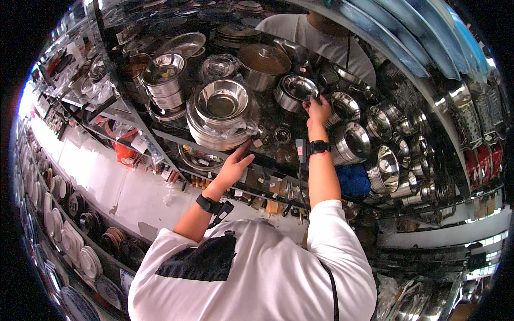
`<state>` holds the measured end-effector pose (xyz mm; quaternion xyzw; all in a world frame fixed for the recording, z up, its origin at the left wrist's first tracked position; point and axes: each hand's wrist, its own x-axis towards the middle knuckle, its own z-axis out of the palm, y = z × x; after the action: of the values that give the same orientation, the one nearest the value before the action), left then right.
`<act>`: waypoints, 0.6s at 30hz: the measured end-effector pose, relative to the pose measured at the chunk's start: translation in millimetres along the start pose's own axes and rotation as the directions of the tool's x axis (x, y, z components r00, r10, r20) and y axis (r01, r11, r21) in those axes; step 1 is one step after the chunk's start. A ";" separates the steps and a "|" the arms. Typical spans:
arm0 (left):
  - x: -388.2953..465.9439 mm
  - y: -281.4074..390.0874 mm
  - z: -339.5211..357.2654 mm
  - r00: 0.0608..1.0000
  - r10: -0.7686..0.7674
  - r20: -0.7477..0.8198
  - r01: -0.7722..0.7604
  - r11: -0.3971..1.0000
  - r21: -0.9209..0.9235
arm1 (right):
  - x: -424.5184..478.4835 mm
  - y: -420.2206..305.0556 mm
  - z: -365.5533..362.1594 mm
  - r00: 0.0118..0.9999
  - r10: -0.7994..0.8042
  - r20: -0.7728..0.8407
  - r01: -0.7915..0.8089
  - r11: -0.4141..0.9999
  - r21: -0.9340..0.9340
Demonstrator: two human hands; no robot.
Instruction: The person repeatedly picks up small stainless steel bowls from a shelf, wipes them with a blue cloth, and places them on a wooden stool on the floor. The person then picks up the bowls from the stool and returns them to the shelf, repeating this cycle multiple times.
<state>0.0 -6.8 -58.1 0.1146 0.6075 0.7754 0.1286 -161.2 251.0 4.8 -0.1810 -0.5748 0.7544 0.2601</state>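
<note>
My right hand (318, 111) grips the near right rim of a shiny stainless steel bowl (286, 96) on the dark shelf, its thumb and fingers pinched at the edge. What lies beneath that bowl is hard to make out. My left hand (236, 166) is at the shelf's front edge, thumb apart from the extended fingers and nothing held. Just beyond its fingertips stands a wide stack of steel basins (217, 138), partly wrapped in clear plastic, with a smaller steel bowl (222, 100) on top. I cannot tell whether the fingertips touch the stack.
Behind stands a steel pot with a brown lid (264, 60). Nested steel bowls (168, 96) rise at left; more steel bowls (351, 142) crowd the right. A mirrored back panel (317, 36) reflects a person. Lower shelves hold plates (90, 261) on the far left.
</note>
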 end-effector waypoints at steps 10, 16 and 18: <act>4.4 -1.7 0.0 0.999 0.016 0.028 -0.016 1.000 -0.013 | -3.1 8.2 -1.3 0.999 0.027 0.040 -0.016 0.968 -0.251; 0.5 -4.4 -0.1 0.996 -0.087 0.021 0.089 0.994 -0.069 | -81.7 -17.5 -32.5 0.983 0.011 0.181 0.022 0.983 -0.184; -5.8 2.0 3.0 0.995 -0.088 0.042 0.091 0.993 -0.079 | -130.2 -23.7 -60.0 0.922 0.029 0.385 0.045 0.983 -0.181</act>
<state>6.4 -6.6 -55.6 0.0970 0.5777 0.7904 0.1793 -18.4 224.1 7.9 -0.0499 -0.6834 0.7171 0.1269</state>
